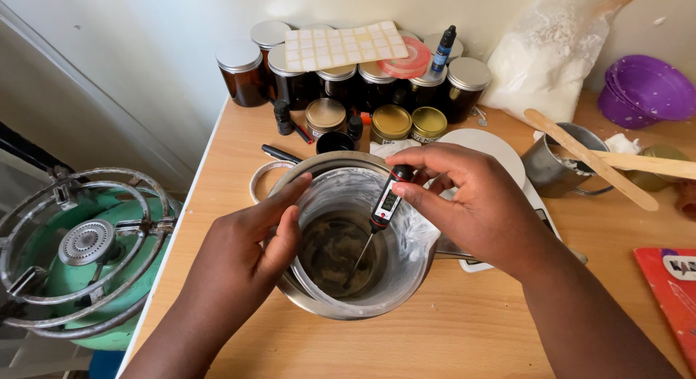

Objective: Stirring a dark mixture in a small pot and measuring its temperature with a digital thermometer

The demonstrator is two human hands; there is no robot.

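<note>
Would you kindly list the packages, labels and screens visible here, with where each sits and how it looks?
Probe thermometer: over the metal pot, in the right hand; black, small pale screen.
Label sheet: atop the amber jars; cream rectangles in rows.
Plastic bag: back right; clear, white powder inside.
Red booklet: right edge; white patch.
</note>
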